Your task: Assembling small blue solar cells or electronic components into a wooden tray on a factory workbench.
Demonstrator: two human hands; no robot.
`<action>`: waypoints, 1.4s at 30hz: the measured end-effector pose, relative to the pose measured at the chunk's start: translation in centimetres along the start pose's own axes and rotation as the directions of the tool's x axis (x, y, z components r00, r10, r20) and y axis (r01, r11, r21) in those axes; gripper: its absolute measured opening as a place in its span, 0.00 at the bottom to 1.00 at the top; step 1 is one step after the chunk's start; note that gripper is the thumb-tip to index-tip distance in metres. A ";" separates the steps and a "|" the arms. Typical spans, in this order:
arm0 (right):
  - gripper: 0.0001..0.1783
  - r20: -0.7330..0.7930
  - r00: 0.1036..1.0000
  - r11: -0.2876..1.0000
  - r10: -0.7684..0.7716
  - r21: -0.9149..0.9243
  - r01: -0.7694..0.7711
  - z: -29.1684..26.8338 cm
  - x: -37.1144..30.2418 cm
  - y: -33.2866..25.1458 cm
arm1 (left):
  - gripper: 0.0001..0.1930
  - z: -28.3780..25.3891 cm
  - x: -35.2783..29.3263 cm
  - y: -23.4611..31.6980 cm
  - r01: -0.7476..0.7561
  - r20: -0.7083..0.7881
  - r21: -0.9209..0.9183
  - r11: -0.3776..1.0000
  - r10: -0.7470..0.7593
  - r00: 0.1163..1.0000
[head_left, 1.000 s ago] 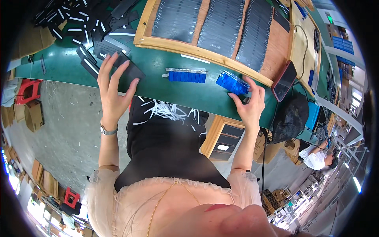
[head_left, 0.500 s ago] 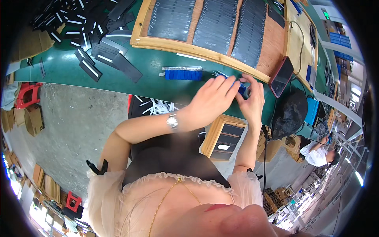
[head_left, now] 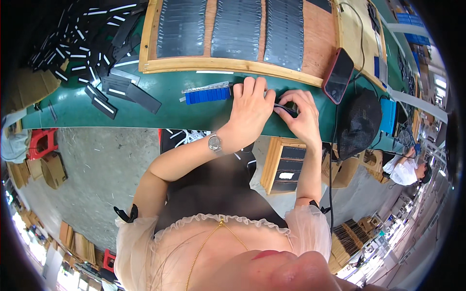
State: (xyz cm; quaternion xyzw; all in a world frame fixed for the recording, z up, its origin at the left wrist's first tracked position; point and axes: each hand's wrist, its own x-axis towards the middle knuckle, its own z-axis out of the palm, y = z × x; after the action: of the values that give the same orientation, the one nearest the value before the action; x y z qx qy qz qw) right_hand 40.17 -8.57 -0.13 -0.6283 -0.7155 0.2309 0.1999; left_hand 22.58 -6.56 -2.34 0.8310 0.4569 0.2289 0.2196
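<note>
Two hands work close together over the green table (head_left: 131, 119) in the head view. The left hand (head_left: 250, 109) has its fingers bent downward; what they grip, if anything, cannot be told. Thumb and fingers of the right hand (head_left: 300, 114) close on a thin dark piece (head_left: 291, 112), which slants toward the left fingertips. Just left of the left fingers lies the blue row (head_left: 208, 95), its long axis running sideways, one end toward them, so the left hand is nearer. Beyond both sets of fingers is the tray (head_left: 228, 64). Compared with half a second ago, the left fingers are nearer the blue row, and the dark piece shows where blue did between the hands.
</note>
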 end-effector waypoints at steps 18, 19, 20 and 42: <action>0.13 -0.149 0.986 0.996 0.075 -0.045 -0.082 0.4 -2.5 -0.3 | 0.19 -1.9 -1.4 -0.5 -0.057 0.047 0.076 0.995 0.054 0.997; 0.13 -0.150 0.986 0.996 0.076 -0.044 -0.083 0.6 -2.6 -0.1 | 0.19 -2.0 -1.4 -0.6 -0.058 0.048 0.077 0.995 0.055 0.997; 0.12 -0.146 0.984 0.994 0.106 0.024 -0.104 0.8 -2.7 0.2 | 0.20 -2.0 -1.3 -0.8 -0.058 0.103 0.082 0.995 0.049 0.993; 0.12 -0.148 0.973 0.972 0.177 0.183 -0.149 1.0 -2.1 -0.5 | 0.25 -1.6 -1.4 -0.7 0.035 0.012 -0.263 0.964 -0.032 0.999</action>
State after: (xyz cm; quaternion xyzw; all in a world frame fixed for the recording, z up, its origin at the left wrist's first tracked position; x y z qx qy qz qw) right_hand 39.53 -10.77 -0.63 -0.6823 -0.6201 0.2549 0.2913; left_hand 20.52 -7.15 -1.65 0.7877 0.4356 0.2804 0.3335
